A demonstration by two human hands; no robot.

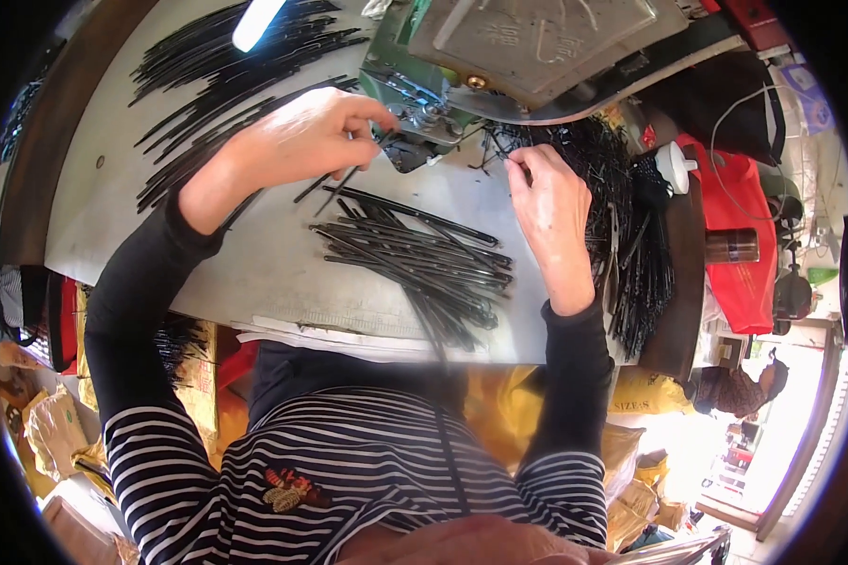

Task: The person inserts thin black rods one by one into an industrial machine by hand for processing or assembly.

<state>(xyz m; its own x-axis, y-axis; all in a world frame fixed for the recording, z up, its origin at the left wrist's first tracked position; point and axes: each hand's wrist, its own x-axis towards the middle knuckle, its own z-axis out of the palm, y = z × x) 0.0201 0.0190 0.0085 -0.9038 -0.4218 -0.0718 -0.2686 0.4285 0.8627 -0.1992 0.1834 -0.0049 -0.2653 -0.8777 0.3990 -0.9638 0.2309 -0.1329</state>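
My left hand (325,137) is raised over the worktop, just left of the metal working parts (429,122) of a green machine (386,61) that looks like a sewing machine. Its fingers are curled, and a thin black strip (350,176) slants down from them. Right of those parts, the fingertips of my right hand (551,202) are pinched together at thin black strip ends (488,155). Exactly how they grip is hard to see. Between my hands and nearer to me lies a loose bundle of narrow, shiny black strips (415,250).
Rows of long black strips (226,66) cover the back left of the pale worktop (113,226). A dense heap of black strips (636,273) hangs over the right side. Beyond are a white spool-like piece (674,168) and a red bag (740,282). Yellow bags (641,391) sit below.
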